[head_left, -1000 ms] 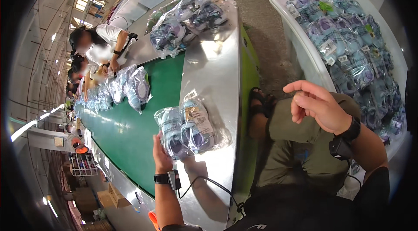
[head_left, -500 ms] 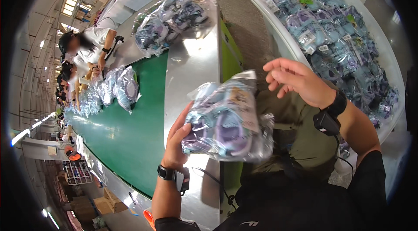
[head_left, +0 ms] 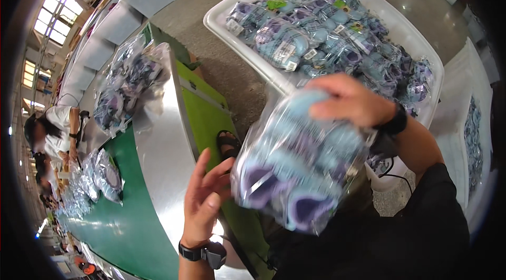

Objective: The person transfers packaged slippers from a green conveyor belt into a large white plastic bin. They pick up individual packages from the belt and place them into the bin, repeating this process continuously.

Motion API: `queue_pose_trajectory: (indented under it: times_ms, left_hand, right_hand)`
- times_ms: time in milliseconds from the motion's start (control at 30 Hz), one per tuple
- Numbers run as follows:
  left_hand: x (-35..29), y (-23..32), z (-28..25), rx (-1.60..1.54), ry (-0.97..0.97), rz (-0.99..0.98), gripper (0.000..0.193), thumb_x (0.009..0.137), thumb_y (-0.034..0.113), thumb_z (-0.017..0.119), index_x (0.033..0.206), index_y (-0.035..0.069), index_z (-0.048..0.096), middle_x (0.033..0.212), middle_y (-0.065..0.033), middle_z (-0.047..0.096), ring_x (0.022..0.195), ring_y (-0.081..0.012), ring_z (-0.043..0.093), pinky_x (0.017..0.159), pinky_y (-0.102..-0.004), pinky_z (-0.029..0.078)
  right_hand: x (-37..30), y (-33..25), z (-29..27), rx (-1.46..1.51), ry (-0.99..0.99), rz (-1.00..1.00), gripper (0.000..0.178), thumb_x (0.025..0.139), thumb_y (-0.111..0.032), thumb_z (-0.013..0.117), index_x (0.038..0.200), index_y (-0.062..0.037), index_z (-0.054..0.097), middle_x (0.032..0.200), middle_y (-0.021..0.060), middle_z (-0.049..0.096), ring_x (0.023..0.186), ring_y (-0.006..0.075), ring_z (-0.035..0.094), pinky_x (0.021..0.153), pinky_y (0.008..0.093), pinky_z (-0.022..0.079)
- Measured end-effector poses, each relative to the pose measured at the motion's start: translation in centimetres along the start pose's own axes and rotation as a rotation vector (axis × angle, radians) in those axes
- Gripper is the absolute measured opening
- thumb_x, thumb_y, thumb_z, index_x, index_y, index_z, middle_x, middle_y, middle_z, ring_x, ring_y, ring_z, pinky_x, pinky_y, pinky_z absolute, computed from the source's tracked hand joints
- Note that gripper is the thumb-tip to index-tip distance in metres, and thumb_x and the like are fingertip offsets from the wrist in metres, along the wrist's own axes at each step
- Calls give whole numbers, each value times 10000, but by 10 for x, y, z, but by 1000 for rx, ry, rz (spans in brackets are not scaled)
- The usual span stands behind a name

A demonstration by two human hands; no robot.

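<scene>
My right hand (head_left: 353,102) grips the top of a clear plastic bag of light blue and purple slippers (head_left: 298,166), held in the air over my lap. My left hand (head_left: 205,201) is just left of the bag with its fingers spread, not gripping it. Both wrists carry black bands. A large white bin (head_left: 240,3) full of the same bagged slippers stands to the right, behind the held bag.
A green conveyor belt (head_left: 118,227) with a steel side plate (head_left: 158,137) runs to my left, carrying more bagged slippers (head_left: 108,177). A pile of bags (head_left: 129,82) lies at its far end. Other people (head_left: 52,132) work along the belt. My sandalled foot (head_left: 227,143) shows below.
The bag has moved from the belt edge to the right, over my lap. My right hand has taken hold of it and my left hand has let go.
</scene>
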State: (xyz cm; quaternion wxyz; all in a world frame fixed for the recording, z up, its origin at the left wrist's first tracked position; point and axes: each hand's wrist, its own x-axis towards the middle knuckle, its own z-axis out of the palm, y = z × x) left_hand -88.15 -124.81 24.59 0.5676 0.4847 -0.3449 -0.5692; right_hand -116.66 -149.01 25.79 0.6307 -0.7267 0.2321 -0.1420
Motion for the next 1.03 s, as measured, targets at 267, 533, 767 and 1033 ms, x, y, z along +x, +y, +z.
queue_pose_trajectory:
  times_ms: [267, 533, 767, 1033]
  left_hand:
    - [-39, -36, -92, 127, 548, -138, 447, 1051, 187, 548, 1430, -28, 449, 1188, -177, 653, 946, -195, 686, 784, -288, 571]
    - [-46, -59, -93, 151, 632, -25, 425, 1042, 106, 540, 1437, -11, 438, 1087, -120, 666, 845, -126, 649, 689, -198, 518]
    - [-52, -63, -110, 107, 615, -79, 398, 1031, 106, 562, 1399, -14, 471, 1082, -125, 669, 838, -121, 650, 673, -197, 522]
    - [-51, -45, -119, -4, 542, -193, 474, 1023, 110, 594, 1453, -27, 451, 1078, -118, 681, 823, -162, 668, 694, -233, 549]
  right_hand:
    - [-48, 78, -105, 606, 716, -83, 442, 1063, -341, 533, 1365, -22, 586, 1166, 41, 696, 1002, 118, 678, 894, 284, 558]
    - [-20, 241, -69, 495, 839, 529, 341, 996, -355, 652, 1138, -47, 620, 1000, 56, 693, 782, 141, 673, 619, 296, 570]
    - [-20, 229, -52, 431, 727, 550, 441, 982, -375, 656, 1248, -36, 563, 1061, 67, 683, 862, 162, 674, 673, 312, 568]
    - [-14, 253, -71, -83, 782, 151, 392, 949, -175, 703, 1250, 16, 541, 1056, 78, 640, 908, 133, 611, 844, 305, 522]
